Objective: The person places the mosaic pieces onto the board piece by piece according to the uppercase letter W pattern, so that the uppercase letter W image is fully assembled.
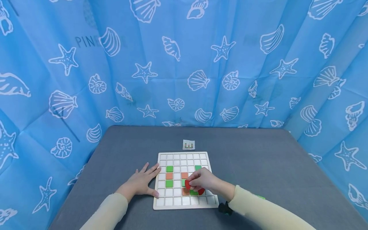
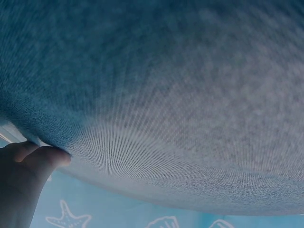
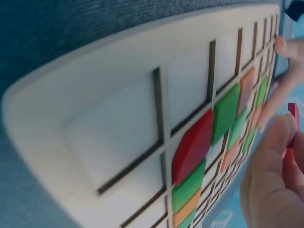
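Observation:
A white grid board [image 1: 169,201] lies on the table with green, orange and red tiles in some of its squares. My left hand [image 1: 141,182] rests at the board's left edge, fingers spread, thumb and fingertips on the rim. My right hand [image 1: 204,179] pinches a red piece [image 1: 187,184] between thumb and fingers over the lower right part of the board. Another red piece [image 3: 192,147] lies in a square beside a green tile [image 3: 225,113]. In the left wrist view only part of the left hand [image 2: 28,175] shows, with the tabletop filling most of the picture.
A small printed card [image 1: 188,144] with a coloured grid pattern lies behind the board. Partly behind the right forearm are a black object [image 1: 225,208] and a bit of green [image 1: 261,197]. A blue seashell curtain [image 1: 178,64] hangs around the grey table [image 1: 247,153].

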`<state>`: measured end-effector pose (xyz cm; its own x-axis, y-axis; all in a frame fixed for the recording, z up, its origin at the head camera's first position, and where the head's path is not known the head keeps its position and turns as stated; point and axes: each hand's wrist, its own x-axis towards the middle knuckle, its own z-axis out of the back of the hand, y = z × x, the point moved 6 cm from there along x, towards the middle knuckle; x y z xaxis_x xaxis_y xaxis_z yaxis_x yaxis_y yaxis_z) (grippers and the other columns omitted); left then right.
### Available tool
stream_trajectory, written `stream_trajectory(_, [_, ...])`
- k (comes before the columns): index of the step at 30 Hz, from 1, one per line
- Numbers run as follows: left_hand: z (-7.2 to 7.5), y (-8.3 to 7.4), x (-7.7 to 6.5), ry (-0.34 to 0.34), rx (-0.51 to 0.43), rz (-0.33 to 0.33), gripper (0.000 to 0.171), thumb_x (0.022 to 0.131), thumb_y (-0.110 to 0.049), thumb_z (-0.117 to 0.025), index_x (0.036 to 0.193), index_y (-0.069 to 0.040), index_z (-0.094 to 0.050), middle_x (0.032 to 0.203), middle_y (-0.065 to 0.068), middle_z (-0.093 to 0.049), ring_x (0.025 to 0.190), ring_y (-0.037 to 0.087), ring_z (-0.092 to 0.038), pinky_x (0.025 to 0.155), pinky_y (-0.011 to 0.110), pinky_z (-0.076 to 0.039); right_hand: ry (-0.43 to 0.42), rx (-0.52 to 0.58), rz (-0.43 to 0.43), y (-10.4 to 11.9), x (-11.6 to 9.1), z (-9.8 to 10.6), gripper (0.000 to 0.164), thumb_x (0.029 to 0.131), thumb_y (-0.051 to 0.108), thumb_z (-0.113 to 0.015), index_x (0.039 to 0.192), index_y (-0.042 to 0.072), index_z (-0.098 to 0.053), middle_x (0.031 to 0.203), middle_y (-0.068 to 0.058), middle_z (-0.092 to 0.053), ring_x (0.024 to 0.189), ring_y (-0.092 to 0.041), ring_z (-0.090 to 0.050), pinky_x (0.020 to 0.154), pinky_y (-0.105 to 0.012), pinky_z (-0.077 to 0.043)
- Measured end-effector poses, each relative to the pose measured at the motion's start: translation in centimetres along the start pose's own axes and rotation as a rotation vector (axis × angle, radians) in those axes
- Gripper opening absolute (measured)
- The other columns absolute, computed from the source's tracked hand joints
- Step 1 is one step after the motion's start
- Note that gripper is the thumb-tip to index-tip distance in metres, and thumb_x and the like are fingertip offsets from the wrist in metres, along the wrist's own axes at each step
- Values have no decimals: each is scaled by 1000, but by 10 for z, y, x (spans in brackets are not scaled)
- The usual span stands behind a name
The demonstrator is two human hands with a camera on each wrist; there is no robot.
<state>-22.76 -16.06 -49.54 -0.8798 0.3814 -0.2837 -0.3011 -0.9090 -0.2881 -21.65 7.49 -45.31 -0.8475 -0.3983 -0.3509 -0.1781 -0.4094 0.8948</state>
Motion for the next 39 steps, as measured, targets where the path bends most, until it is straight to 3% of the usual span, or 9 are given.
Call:
stream_trajectory(12, [3,-1,-1,8,-4,7,109,68,-71,-71,154,-18,-31,161,1,-20,146,40,-11,106,68,-21,6,-10,51,5,15,-34,7,88,-4,-67,91,-8,-73,77,-8,-69,60,-10,-61,61,-32,-58])
stream_trajectory(17, [4,-2,-2,18,-10,19,107,69,-69,-72,154,-19,-31,161,0,-20,146,40,-11,106,69,-21,21,-17,34,7,19,-45,4,87,-6,-67,88,-7,-71,73,-8,-68,60,-12,-64,60,-31,-57])
stream_trajectory(28, [4,-4,-5,11,-13,21,106,69,-67,-73,154,-20,-31,161,-1,-20,146,40,-11,106,68,-21,29,-94,-4,12,28,-57,7,87,-5,-67,83,-3,-72,71,-7,-67,58,-12,-61,58,-30,-57])
stream_trajectory(39, [6,-5,-5,-15,4,-10,105,70,-67,-72,154,-18,-33,160,0,-22,145,41,-14,104,69,-23,26,-121,23,16,31,-63,7,87,-6,-68,80,-5,-69,68,-10,-66,57,-15,-63,54,-31,-56])
